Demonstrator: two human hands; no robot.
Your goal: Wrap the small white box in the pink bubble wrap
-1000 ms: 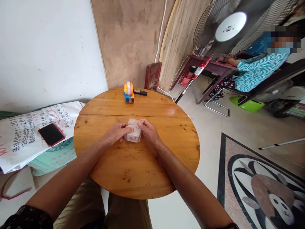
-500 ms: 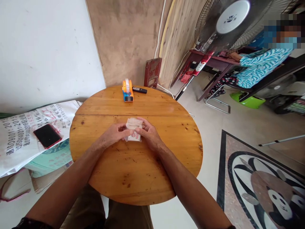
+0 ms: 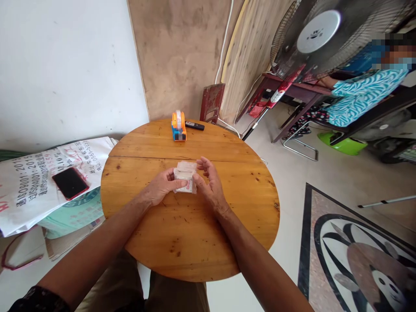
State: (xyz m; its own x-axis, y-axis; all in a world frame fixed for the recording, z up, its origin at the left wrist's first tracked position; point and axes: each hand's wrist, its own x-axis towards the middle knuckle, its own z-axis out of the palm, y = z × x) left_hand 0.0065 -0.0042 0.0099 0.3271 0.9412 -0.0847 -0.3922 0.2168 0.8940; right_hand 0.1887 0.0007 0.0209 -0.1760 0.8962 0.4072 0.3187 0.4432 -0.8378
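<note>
A small whitish packet with red print (image 3: 185, 177) stands on edge in the middle of the round wooden table (image 3: 191, 242). My left hand (image 3: 160, 187) pinches its left side between thumb and fingers. My right hand (image 3: 209, 183) is at the packet's right side, thumb against it and the fingers raised and spread apart.
An orange and blue tape dispenser (image 3: 178, 126) and a black remote (image 3: 195, 126) lie at the table's far edge. A black phone (image 3: 69, 183) rests on printed sacks (image 3: 39, 182) to the left. A big standing fan (image 3: 320, 32) and a seated person (image 3: 360, 93) are at the right rear.
My right hand's fingers have lifted off the packet and spread. The packet has been turned up onto its edge in my left hand. The view shifted slightly.
</note>
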